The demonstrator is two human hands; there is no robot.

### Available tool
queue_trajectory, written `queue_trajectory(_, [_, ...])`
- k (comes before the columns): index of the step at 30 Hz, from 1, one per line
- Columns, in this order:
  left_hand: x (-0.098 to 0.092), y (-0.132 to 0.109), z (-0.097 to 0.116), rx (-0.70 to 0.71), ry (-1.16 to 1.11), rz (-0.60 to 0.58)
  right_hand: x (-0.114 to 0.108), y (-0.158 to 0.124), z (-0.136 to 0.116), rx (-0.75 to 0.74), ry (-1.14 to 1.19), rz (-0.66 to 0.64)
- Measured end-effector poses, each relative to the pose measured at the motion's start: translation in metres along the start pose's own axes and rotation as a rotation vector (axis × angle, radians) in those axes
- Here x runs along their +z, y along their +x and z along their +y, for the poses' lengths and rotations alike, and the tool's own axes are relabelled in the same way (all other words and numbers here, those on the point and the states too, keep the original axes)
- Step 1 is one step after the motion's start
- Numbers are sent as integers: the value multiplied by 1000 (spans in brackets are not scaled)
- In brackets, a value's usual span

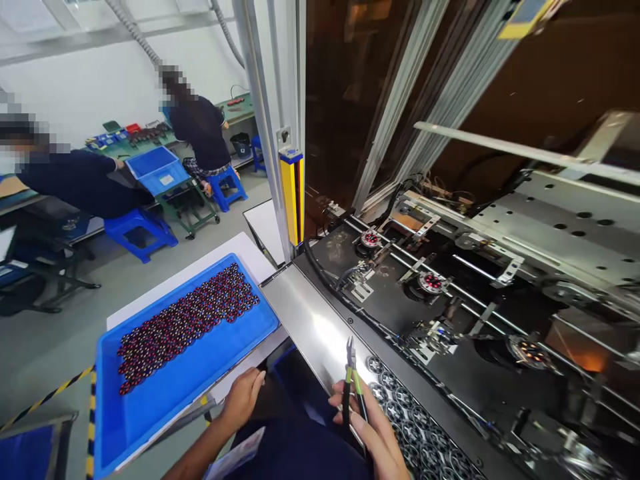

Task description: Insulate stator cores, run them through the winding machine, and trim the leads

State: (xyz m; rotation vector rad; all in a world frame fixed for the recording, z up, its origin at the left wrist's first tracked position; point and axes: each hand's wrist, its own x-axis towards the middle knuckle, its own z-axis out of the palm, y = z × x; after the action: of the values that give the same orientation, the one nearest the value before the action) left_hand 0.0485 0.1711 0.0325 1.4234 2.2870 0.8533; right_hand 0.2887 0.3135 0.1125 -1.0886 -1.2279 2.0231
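My right hand (370, 427) is wrapped round a pair of cutting pliers (353, 383) with green and black handles; their jaws point up and away, over the bare metal ledge (310, 320). Just right of this hand, round spoked metal parts (400, 407) lie packed on the ledge. My left hand (243, 400) is closed, its fingers curled together, near the front edge of the blue tray (220, 353). Whether it holds anything is hidden. Many small round parts (185, 323) with dark, red and light spots fill the tray in close rows.
To the right stands a machine bed (330, 260) with rods, cables and round fixtures; red-lit round parts (431, 283) sit in some. A yellow safety post (293, 200) rises behind the ledge. Two people (200, 133) sit at benches at back left, near a blue bin (157, 170).
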Motion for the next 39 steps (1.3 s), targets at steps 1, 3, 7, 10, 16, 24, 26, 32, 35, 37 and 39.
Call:
queue_trajectory(1, [4, 4, 2, 23, -1, 21, 5, 7, -10, -11, 5, -23])
queue_trajectory(3, [14, 22, 11, 88, -9, 58, 19, 28, -36, -35, 22, -74])
queue_trajectory(7, [47, 67, 44, 264, -31, 76, 57, 95, -91, -118, 89, -48])
queue_trajectory(10, [80, 89, 71, 385, -30, 74, 82, 155, -114, -101, 158, 52])
queue_trajectory(16, [113, 98, 91, 448, 17, 111, 101, 240, -125, -38, 316, 334])
queue_trajectory(24, [116, 97, 83, 422, 78, 47, 91, 292, -109, -19, 438, 555])
queue_trajectory(26, [117, 98, 81, 419, 85, 22, 89, 297, -104, -21, 453, 581])
queue_trajectory(32, [117, 99, 82, 427, 92, -3, 87, 301, -103, -27, 485, 603])
queue_trajectory(35, [116, 99, 84, 434, 95, 13, 86, 301, -105, -35, 493, 604])
queue_trajectory(37, [116, 100, 86, 436, 96, 25, 86, 300, -106, -38, 493, 605])
queue_trajectory(39, [116, 100, 86, 435, 95, 31, 85, 298, -105, -41, 490, 605])
